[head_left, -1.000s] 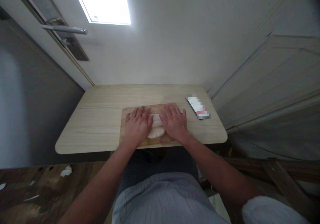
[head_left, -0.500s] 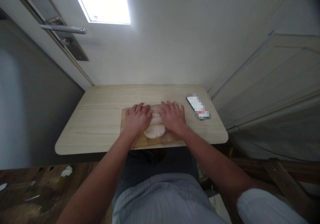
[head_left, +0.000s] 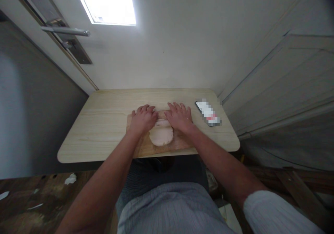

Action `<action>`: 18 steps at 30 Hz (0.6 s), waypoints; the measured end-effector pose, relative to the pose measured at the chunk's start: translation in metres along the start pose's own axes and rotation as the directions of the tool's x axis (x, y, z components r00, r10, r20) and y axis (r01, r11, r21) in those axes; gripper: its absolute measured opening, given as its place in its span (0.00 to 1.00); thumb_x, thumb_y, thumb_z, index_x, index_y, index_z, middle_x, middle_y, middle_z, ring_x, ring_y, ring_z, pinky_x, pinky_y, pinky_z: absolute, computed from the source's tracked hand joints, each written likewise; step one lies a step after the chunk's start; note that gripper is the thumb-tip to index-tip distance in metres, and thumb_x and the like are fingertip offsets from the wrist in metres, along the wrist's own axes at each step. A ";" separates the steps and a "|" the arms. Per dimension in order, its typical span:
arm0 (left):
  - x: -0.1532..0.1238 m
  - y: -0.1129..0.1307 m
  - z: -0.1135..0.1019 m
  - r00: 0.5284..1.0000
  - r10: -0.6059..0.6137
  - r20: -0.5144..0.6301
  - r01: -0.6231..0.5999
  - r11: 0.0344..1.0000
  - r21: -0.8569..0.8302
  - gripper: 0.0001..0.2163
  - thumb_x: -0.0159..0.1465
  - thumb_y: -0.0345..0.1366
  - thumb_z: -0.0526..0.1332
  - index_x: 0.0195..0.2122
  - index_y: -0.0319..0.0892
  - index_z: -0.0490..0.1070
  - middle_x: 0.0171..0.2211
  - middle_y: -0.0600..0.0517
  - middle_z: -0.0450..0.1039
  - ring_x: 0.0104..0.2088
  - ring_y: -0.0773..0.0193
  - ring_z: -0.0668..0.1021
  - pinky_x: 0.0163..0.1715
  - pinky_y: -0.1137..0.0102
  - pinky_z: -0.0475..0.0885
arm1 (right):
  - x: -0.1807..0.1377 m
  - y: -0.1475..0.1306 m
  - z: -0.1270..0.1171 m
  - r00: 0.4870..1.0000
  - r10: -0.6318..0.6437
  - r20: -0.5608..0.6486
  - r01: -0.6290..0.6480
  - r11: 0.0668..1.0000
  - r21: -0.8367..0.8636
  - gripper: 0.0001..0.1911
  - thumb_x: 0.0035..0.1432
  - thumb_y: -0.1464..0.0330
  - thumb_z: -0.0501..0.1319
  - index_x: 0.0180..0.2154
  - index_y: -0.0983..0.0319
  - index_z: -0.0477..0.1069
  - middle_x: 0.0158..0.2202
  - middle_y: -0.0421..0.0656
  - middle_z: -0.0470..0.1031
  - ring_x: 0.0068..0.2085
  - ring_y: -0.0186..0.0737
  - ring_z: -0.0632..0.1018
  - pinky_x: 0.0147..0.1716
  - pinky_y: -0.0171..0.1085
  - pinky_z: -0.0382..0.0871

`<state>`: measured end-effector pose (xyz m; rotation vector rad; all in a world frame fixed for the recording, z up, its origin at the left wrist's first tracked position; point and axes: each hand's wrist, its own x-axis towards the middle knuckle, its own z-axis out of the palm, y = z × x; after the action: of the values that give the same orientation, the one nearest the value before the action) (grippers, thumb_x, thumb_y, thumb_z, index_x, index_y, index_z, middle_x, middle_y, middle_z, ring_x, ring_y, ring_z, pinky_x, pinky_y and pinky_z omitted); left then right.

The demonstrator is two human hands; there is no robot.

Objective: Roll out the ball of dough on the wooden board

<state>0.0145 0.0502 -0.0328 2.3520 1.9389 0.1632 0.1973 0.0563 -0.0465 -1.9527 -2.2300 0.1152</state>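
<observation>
Dough (head_left: 161, 136) btwn LH (head_left: 144, 119) & RH (head_left: 179, 118)

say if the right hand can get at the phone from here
Probably yes: the phone lies on the table to the right of the right hand, and nothing seems to block the way, though the hand would have to leave the board.

Beyond the left grip (head_left: 143, 121), a white door (head_left: 177, 60) carries a metal lever handle (head_left: 66, 31) and a glaring window (head_left: 109, 2). Under that grip lies a pale wood-grain bench (head_left: 88, 133). Right of the right grip (head_left: 180, 117) rises a dim grey wall (head_left: 287, 77), possibly panelled; low on the left grip's outer side, white scraps (head_left: 70, 179) litter brown flooring (head_left: 56, 195).
</observation>
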 end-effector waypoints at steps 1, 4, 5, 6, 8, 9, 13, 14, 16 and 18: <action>0.002 0.000 0.001 1.000 -0.008 -0.003 0.008 1.000 -0.004 0.23 0.74 0.45 0.44 0.64 0.47 0.65 0.66 0.42 0.66 0.64 0.45 0.68 0.60 0.43 0.63 | 0.002 0.000 0.001 1.000 0.004 0.004 -0.004 1.000 0.004 0.31 0.72 0.52 0.46 0.69 0.56 0.59 0.70 0.49 0.62 0.68 0.61 0.62 0.64 0.65 0.50; 0.008 -0.002 0.002 1.000 -0.017 -0.011 0.016 1.000 -0.005 0.22 0.73 0.44 0.44 0.62 0.46 0.67 0.65 0.42 0.67 0.63 0.46 0.68 0.59 0.44 0.64 | 0.010 0.001 0.003 1.000 0.007 0.014 -0.007 1.000 0.015 0.31 0.71 0.51 0.46 0.69 0.56 0.59 0.69 0.49 0.62 0.67 0.60 0.62 0.64 0.65 0.51; 0.010 -0.002 0.003 1.000 -0.021 -0.014 0.021 1.000 -0.005 0.22 0.73 0.44 0.44 0.62 0.46 0.67 0.64 0.42 0.68 0.62 0.45 0.69 0.59 0.44 0.64 | 0.012 0.002 0.003 1.000 0.009 0.022 -0.009 1.000 0.017 0.31 0.71 0.51 0.47 0.69 0.56 0.59 0.69 0.49 0.62 0.67 0.60 0.62 0.64 0.65 0.51; 0.012 -0.003 0.003 1.000 -0.025 -0.015 0.024 1.000 -0.006 0.22 0.73 0.44 0.44 0.61 0.46 0.68 0.63 0.41 0.68 0.62 0.45 0.69 0.59 0.44 0.64 | 0.014 0.002 0.004 0.999 0.011 0.030 -0.012 1.000 0.019 0.31 0.71 0.51 0.47 0.69 0.56 0.59 0.69 0.49 0.62 0.68 0.60 0.62 0.64 0.66 0.50; 0.015 -0.003 0.003 0.999 -0.031 -0.016 0.031 1.000 -0.004 0.21 0.73 0.44 0.44 0.59 0.45 0.70 0.62 0.41 0.70 0.60 0.45 0.71 0.58 0.45 0.65 | 0.018 0.002 0.004 0.998 0.019 0.052 -0.020 1.000 0.024 0.32 0.71 0.50 0.47 0.69 0.55 0.59 0.69 0.49 0.62 0.68 0.61 0.61 0.64 0.66 0.50; 0.017 -0.004 0.003 0.999 -0.028 -0.016 0.028 1.000 0.000 0.21 0.73 0.43 0.44 0.58 0.45 0.70 0.61 0.41 0.70 0.60 0.45 0.71 0.57 0.45 0.66 | 0.020 0.003 0.004 0.998 0.023 0.059 -0.025 0.999 0.027 0.32 0.70 0.50 0.47 0.69 0.55 0.59 0.69 0.49 0.62 0.68 0.61 0.61 0.64 0.66 0.50; 0.022 -0.005 0.000 1.000 -0.009 -0.018 0.009 1.000 0.027 0.21 0.73 0.41 0.43 0.53 0.43 0.73 0.57 0.39 0.72 0.58 0.46 0.72 0.56 0.47 0.67 | 0.027 0.003 0.005 0.999 0.018 0.045 -0.020 0.999 0.042 0.30 0.70 0.51 0.49 0.67 0.56 0.62 0.68 0.49 0.65 0.66 0.60 0.63 0.64 0.65 0.53; 0.023 -0.005 -0.001 1.000 -0.010 -0.017 0.011 1.000 0.029 0.20 0.73 0.41 0.43 0.52 0.43 0.74 0.57 0.39 0.72 0.58 0.46 0.72 0.56 0.47 0.66 | 0.029 0.003 0.005 0.999 0.017 0.038 -0.019 0.999 0.044 0.30 0.69 0.51 0.49 0.67 0.56 0.63 0.67 0.49 0.66 0.66 0.59 0.64 0.63 0.64 0.54; 0.026 -0.005 -0.003 1.000 -0.020 -0.015 0.020 0.999 0.026 0.19 0.73 0.41 0.45 0.52 0.43 0.74 0.56 0.38 0.72 0.57 0.46 0.72 0.56 0.48 0.66 | 0.032 0.003 0.006 0.999 0.017 0.029 -0.018 0.999 0.045 0.30 0.69 0.52 0.50 0.66 0.56 0.63 0.67 0.49 0.66 0.65 0.59 0.65 0.63 0.63 0.55; 0.027 -0.005 -0.004 1.000 -0.027 -0.011 0.027 0.999 0.024 0.19 0.72 0.41 0.45 0.51 0.43 0.74 0.56 0.37 0.73 0.57 0.45 0.72 0.55 0.48 0.66 | 0.034 0.004 0.006 0.999 0.022 0.026 -0.023 0.999 0.045 0.30 0.69 0.52 0.50 0.66 0.57 0.64 0.66 0.50 0.67 0.64 0.59 0.66 0.63 0.62 0.56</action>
<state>0.0143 0.0778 -0.0285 2.3436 1.9873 0.1525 0.1953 0.0909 -0.0507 -1.9637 -2.2015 0.1934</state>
